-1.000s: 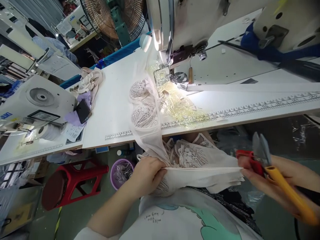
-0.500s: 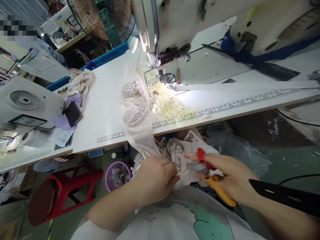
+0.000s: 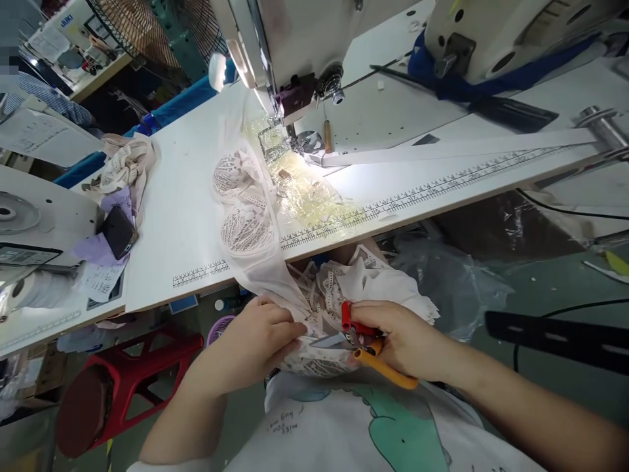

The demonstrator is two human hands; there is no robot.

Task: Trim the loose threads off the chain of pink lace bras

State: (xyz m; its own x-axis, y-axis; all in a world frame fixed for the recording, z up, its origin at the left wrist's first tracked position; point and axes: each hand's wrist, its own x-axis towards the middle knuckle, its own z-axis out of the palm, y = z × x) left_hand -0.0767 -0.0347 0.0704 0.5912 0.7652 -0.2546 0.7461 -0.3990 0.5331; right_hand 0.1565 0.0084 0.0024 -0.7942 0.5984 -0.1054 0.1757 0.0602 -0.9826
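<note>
My left hand (image 3: 260, 337) pinches the pale lace garment (image 3: 383, 285) that lies bunched in my lap, below the table edge. In my right hand (image 3: 400, 337) I grip thread snips (image 3: 361, 341) with a red and a yellow handle. Their blades point left at the fabric edge next to my left fingers. Part of the garment, with two lace cups (image 3: 243, 210), runs up over the white sewing table (image 3: 187, 196) toward the sewing machine (image 3: 295, 52).
Crumpled clear plastic (image 3: 314, 200) lies under the machine lamp. A phone (image 3: 118, 231) and paper slips sit at the table's left, beside another machine (image 3: 29, 223). A red stool (image 3: 118, 380) and a purple tub (image 3: 219, 326) stand on the floor. A fan (image 3: 142, 29) stands behind.
My right hand came in from the far right with the snips to the fabric by my left hand. The stretched band of fabric is now bunched between both hands. The view shifted rightward.
</note>
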